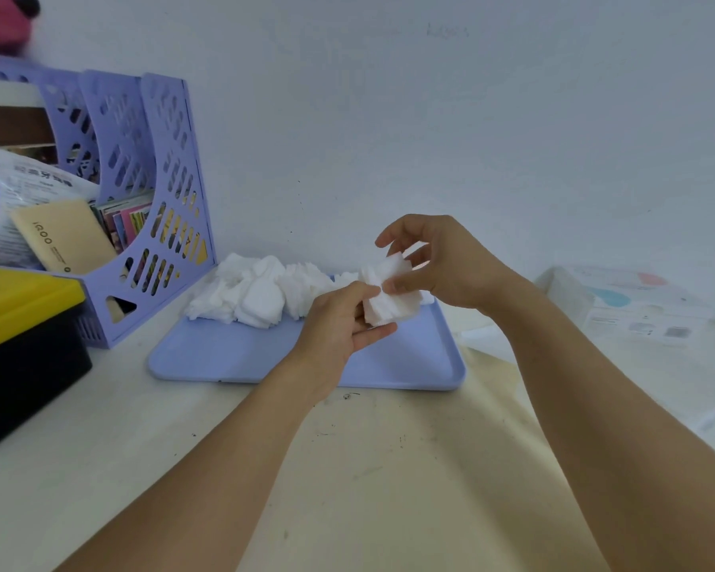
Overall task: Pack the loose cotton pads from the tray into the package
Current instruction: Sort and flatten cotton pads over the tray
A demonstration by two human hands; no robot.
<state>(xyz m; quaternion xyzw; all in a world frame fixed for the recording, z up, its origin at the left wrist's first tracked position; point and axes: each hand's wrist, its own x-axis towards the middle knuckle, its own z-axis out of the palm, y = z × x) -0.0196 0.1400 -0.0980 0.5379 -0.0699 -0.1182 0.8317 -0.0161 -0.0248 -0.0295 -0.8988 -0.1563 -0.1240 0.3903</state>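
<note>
A lilac tray (240, 357) lies on the table with a heap of loose white cotton pads (261, 293) along its far edge. Above the tray's right part, both hands hold a small stack of cotton pads (391, 297). My left hand (339, 324) grips the stack from below and the left, fingers curled round it. My right hand (434, 262) pinches it from the right with thumb and fingers. A clear plastic package (632, 307) with printed colours lies at the table's right side, apart from both hands.
A lilac perforated file rack (149, 200) with booklets stands at the back left. A black box with a yellow lid (21, 336) sits at the left edge. The wall runs close behind the tray.
</note>
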